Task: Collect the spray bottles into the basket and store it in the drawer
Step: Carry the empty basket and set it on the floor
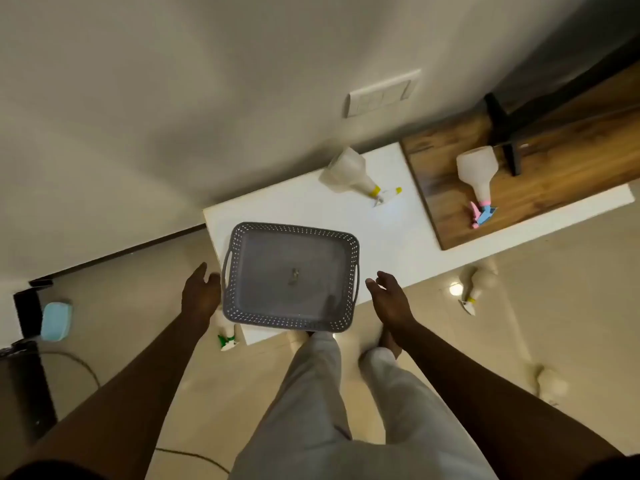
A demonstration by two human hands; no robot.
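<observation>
Both forearms reach forward over pale trousers. Left hand (201,294) and right hand (389,299) flank the grey basket (239,317), fingers loosely spread, gripping nothing; left fingertips just beside its handle. Basket holds no bottles and sits on the white table (388,237), overhanging the near edge. Yellow-nozzle bottle (348,173) lies on the table; pink-and-blue-nozzle bottle (477,174) lies on the wooden board (554,157). Green-nozzle bottle (227,336) and another bottle (476,285) are on the floor.

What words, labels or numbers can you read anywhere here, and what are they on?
None can be read.
Basket: a small mark on its floor, too blurred to read.
Two bottles on the table: no label shows.
Wall switch plate: blank.
</observation>
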